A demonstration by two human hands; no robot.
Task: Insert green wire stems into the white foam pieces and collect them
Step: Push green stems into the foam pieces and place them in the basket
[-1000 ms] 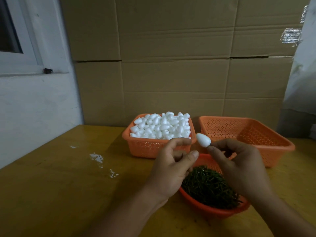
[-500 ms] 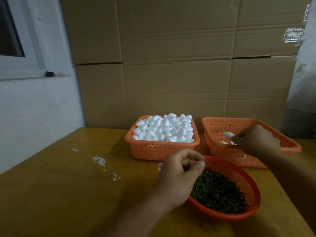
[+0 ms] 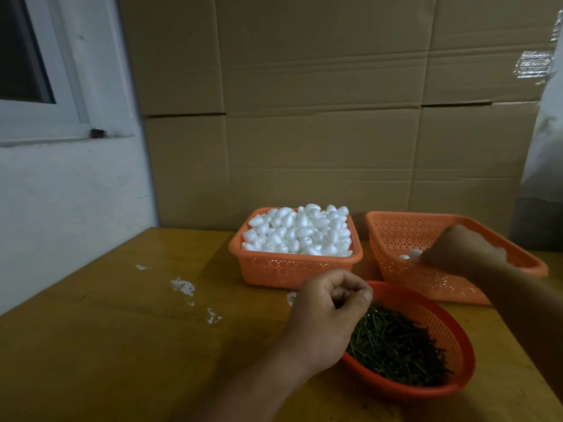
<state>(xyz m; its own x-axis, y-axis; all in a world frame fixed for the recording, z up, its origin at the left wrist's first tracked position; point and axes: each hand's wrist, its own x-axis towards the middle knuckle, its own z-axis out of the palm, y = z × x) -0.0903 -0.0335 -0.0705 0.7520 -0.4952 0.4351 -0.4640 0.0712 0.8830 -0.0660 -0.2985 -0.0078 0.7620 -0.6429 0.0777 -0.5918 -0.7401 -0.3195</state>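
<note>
My right hand (image 3: 457,254) reaches into the right orange basket (image 3: 396,226) and pinches a white foam piece (image 3: 415,253) low against the basket's bottom, beside another foam piece (image 3: 403,256); its stem is hidden. My left hand (image 3: 329,318) hovers over the near-left rim of the round orange bowl (image 3: 441,324) of green wire stems (image 3: 396,345). Its fingers are curled with the thumb against the fingertips, and nothing shows between them. A rectangular orange basket (image 3: 292,269) heaped with white foam pieces (image 3: 301,231) stands behind the bowl.
The wooden table (image 3: 122,330) has white foam crumbs (image 3: 182,286) at the left. Cardboard boxes (image 3: 304,117) form a wall right behind the baskets. A white wall with a window frame (image 3: 45,117) is at the left.
My right hand carried the foam piece from above the bowl into the right basket and lowered it to the bottom. My left hand stayed over the bowl's rim.
</note>
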